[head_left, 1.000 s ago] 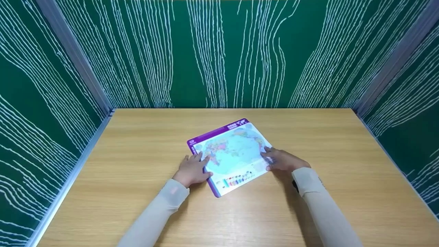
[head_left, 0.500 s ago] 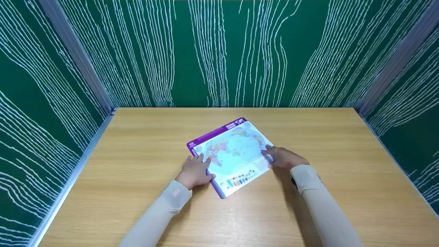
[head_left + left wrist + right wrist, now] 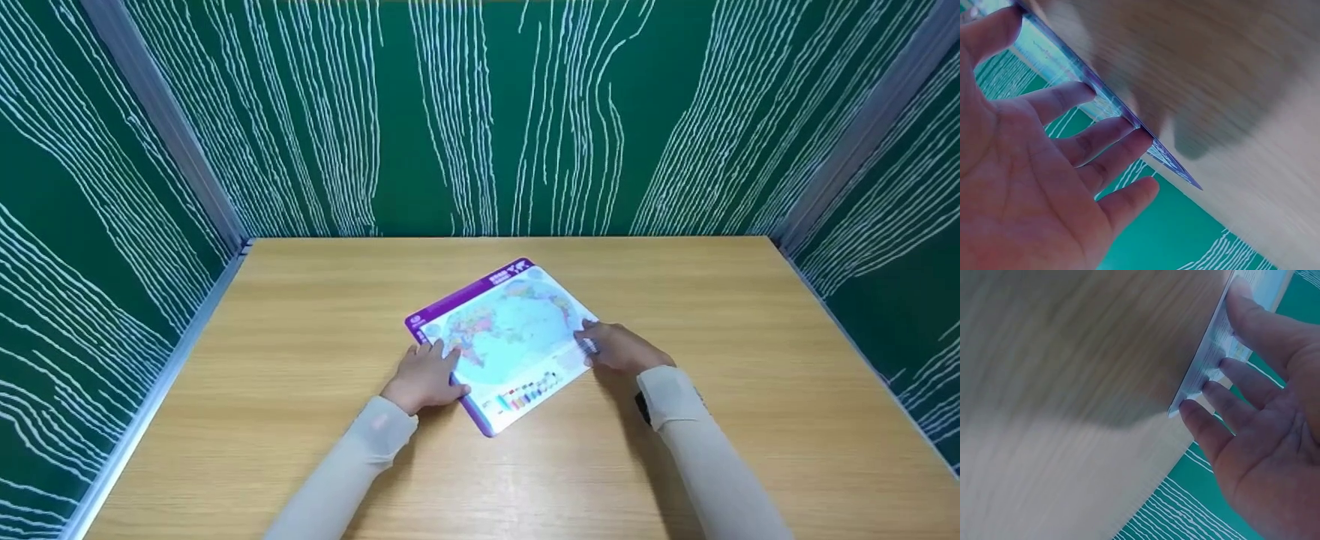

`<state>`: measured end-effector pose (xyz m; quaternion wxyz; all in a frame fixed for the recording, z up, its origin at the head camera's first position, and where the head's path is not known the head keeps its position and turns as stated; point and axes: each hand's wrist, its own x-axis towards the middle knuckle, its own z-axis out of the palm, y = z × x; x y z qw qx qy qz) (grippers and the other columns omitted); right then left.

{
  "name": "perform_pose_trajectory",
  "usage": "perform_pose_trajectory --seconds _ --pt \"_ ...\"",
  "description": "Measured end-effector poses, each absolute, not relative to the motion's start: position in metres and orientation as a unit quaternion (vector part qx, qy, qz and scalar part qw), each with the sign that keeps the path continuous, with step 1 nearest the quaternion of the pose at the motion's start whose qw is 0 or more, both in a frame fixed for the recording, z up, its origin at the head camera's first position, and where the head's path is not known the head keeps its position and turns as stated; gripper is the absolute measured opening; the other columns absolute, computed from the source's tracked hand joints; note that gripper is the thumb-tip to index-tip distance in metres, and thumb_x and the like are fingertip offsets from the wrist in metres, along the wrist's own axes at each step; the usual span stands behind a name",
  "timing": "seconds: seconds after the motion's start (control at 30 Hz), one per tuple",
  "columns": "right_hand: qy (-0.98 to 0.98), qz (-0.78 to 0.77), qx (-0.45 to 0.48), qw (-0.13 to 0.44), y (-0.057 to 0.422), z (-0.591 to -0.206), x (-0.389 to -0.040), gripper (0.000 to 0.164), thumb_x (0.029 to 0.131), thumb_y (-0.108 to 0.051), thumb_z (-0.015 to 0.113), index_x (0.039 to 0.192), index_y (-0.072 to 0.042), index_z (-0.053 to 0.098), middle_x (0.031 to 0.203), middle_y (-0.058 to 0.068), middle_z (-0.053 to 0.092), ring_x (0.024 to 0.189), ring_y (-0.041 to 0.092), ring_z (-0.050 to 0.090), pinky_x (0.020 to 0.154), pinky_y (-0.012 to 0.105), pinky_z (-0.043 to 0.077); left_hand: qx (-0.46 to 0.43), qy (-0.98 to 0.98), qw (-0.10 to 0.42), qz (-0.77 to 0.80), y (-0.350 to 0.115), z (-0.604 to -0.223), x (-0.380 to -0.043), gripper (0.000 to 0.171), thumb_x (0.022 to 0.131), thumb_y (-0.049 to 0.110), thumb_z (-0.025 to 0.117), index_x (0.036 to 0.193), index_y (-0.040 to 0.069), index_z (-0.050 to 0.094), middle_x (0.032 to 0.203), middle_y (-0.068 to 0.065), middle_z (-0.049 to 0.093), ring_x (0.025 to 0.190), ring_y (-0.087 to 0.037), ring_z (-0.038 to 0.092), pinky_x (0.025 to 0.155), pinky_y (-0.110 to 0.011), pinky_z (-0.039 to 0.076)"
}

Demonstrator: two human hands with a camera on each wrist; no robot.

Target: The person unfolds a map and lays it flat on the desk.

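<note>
A thin world map sheet [image 3: 517, 330] with a purple border lies flat and tilted on the wooden table, its purple title strip along the far side. My left hand [image 3: 424, 377] rests at its left edge, and the extended fingertips touch the border from above. In the left wrist view, the fingers [image 3: 1109, 135] reach fairly straight to the sheet's edge, little finger apart from it. On the opposite edge, my right hand [image 3: 622, 347] touches the sheet with thumb and fingers stretched out. The right wrist view has these fingertips [image 3: 1190, 408] on the sheet's pale surface.
The wooden table [image 3: 300, 322] extends on all sides of the sheet. Green panels with white wavy lines [image 3: 435, 120] enclose its back and both sides, with metal posts [image 3: 169, 127] at the rear corners.
The map sheet has turned slightly counterclockwise; its near corner shifted right and its far corner left. Both hands stay at its edges, the left one a little farther right.
</note>
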<state>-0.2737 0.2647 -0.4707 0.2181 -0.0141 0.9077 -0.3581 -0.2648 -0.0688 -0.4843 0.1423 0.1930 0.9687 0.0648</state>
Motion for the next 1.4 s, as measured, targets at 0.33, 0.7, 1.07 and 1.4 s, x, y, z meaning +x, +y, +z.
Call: perform_pose_trajectory --seconds 0.33,0.7,1.07,1.4 --pt "0.95 -0.261 -0.088 0.148 0.265 -0.478 -0.27 0.048 0.094 -0.012 0.06 0.141 -0.019 0.051 0.152 0.009 0.041 0.142 0.036 0.032 0.112 0.057 0.03 0.204 0.95 0.178 0.157 -0.083 -0.481 -0.275 0.064 0.093 0.043 0.058 0.149 0.021 0.038 0.159 -0.017 0.02 0.148 -0.038 0.013 0.119 -0.054 0.02" --pt "0.957 -0.262 -0.087 0.09 0.257 -0.483 -0.262 0.048 0.096 -0.017 0.059 0.141 -0.007 0.048 0.145 0.015 0.049 0.132 0.035 0.048 0.107 0.052 0.039 0.178 0.926 0.172 0.286 -0.102 -0.472 -0.297 0.049 0.097 0.034 0.055 0.143 0.021 0.047 0.158 -0.006 0.027 0.147 -0.031 0.022 0.117 -0.052 0.027" --pt "0.967 -0.222 -0.125 0.015 0.228 -0.482 -0.242 0.058 0.098 -0.03 0.055 0.143 0.004 0.04 0.149 0.028 0.035 0.131 0.045 0.043 0.101 0.053 0.045 0.172 0.928 0.149 0.296 -0.103 -0.47 -0.317 0.059 0.097 0.035 0.056 0.151 0.029 0.032 0.161 0.001 0.02 0.148 -0.028 0.019 0.118 -0.051 0.025" --pt "0.967 -0.224 -0.108 0.046 0.197 -0.481 -0.223 0.067 0.097 -0.039 0.054 0.146 0.001 0.035 0.154 0.026 0.028 0.141 0.044 0.029 0.111 0.055 0.033 0.187 0.927 0.167 0.279 -0.097 -0.472 -0.333 0.06 0.097 0.036 0.053 0.152 0.028 0.029 0.161 0.0 0.022 0.149 -0.026 0.018 0.12 -0.049 0.019"
